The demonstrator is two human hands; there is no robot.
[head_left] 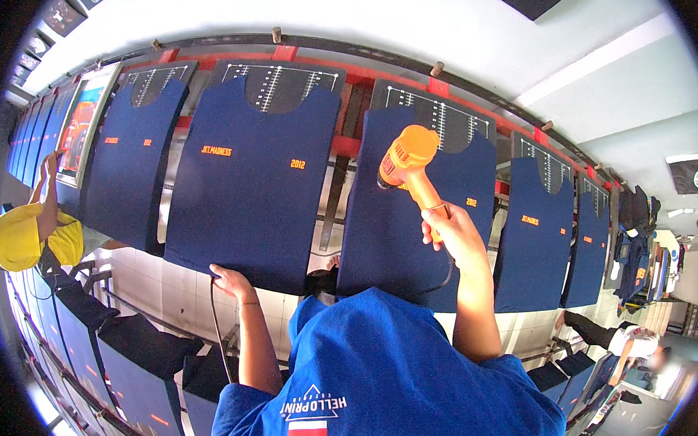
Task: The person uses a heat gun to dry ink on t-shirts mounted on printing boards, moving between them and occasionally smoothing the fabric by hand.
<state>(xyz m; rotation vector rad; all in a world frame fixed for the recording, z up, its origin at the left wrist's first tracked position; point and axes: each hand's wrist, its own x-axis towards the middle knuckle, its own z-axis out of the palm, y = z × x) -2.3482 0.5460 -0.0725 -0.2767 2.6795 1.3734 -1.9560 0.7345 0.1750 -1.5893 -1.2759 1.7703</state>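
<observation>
One orange heat gun [409, 156] shows in the head view, in the grip of the right hand [454, 232], its fingers wrapped around the handle. It is over the third of five navy shirts [405, 239], counted from the right, that lie on boards [459, 125] right of one framed screen [83, 121]; more shirts recede beyond the screen. Two small orange prints mark each of the nearer shirts. Two other people appear: a person in yellow [38, 234] at the far left and a person in white [636, 341] at the lower right.

The heat gun's dark nozzle points toward the lower left, at the print beneath it; its handle slants down and right from the rounded body into the palm. The left hand [232, 281] is at the lower edge of the fourth shirt, beside a thin dark cord [219, 327]; whether its fingers close on the cord cannot be told.

The heat gun looks like smooth plastic. The shirts are matte cloth, spread flat, their scooped necklines baring dark boards ruled in white. Red bars [283, 54] and a long dark rail [221, 41] with stubby cylindrical knobs run behind.
</observation>
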